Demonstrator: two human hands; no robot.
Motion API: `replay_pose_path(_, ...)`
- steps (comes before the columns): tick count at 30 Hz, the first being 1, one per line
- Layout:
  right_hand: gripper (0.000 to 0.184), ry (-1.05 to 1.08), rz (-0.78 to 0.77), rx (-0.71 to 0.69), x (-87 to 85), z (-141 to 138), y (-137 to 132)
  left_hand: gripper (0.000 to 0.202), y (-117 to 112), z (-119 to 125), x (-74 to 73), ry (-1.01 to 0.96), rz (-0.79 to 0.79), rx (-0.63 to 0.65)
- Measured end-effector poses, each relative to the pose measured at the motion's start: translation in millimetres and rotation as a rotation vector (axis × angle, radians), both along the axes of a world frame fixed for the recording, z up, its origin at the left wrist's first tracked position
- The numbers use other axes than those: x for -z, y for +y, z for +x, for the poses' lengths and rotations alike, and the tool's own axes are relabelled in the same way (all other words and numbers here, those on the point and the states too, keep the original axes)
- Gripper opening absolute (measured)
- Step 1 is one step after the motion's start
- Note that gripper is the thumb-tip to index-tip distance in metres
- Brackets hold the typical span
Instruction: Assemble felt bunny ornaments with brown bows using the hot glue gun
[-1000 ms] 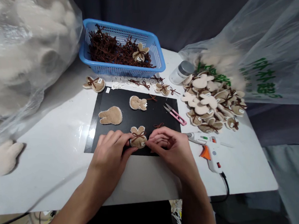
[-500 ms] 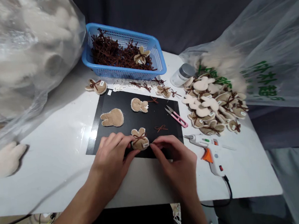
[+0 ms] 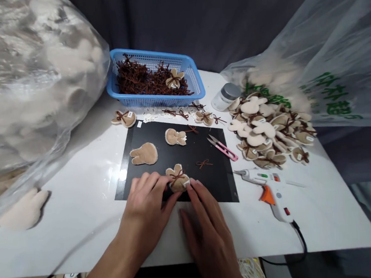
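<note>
A tan plush bunny head (image 3: 178, 180) with a brown bow and a small white label lies at the near edge of the black mat (image 3: 162, 175). My left hand (image 3: 150, 198) pinches its left side between thumb and fingers. With fingers stretched out, my right hand (image 3: 208, 228) touches the label at the bunny's lower right corner. Two more bunny pieces, a plain one (image 3: 144, 154) and a smaller one with a white tag (image 3: 175, 137), rest farther up the mat. A loose brown bow (image 3: 204, 163) lies to the right, near pink thread snips (image 3: 222, 148).
A blue basket (image 3: 156, 101) of brown bows stands at the back, beside a grey-lidded jar (image 3: 226, 96). Finished bunnies (image 3: 262, 128) are heaped at right. A white glue gun (image 3: 270, 192) lies in front of them, its cord trailing. A plastic bag (image 3: 37, 82) bulges over the left.
My right hand has gone from a pinch beside the bunny to extended fingers on its label. My left hand keeps its hold. The view has shifted slightly.
</note>
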State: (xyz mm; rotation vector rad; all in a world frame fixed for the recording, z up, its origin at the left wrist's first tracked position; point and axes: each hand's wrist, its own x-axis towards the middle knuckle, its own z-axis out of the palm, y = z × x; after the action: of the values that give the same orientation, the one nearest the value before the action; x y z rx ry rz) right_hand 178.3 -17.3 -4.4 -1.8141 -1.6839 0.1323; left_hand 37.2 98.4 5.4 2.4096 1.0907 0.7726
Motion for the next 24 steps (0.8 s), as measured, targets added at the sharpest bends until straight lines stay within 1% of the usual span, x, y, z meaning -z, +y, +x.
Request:
replay_pose_path(4, 0.067, -0.129, 0.030, -0.025, 3.1, -0.2, 5.1, 0.011, 0.6, 0.3, 1.4, -0.010, 0.031, 0.012)
replay_pose_path(9, 0.064, -0.171, 0.026, -0.041, 4.0, -0.3, 6.9, 0.009, 0.8, 0.3, 0.6, -0.008, 0.012, 0.005)
replay_pose_path(15, 0.059, -0.159, -0.023, -0.037, 1.4, -0.4, 6.0, 0.006, 1.0, 0.2, -1.8, 0.001, -0.004, 0.006)
replay_pose_path(21, 0.067, -0.087, -0.008, 0.019, -1.8, 2.6, 3.8, 0.010, 2.3, 1.3, -5.4, 0.026, 0.002, 0.002)
replay_pose_path(24, 0.067, -0.096, -0.012, 0.025, -0.6, 3.4, 3.3, 0.013, 2.5, 1.9, -6.2, 0.038, -0.004, -0.002)
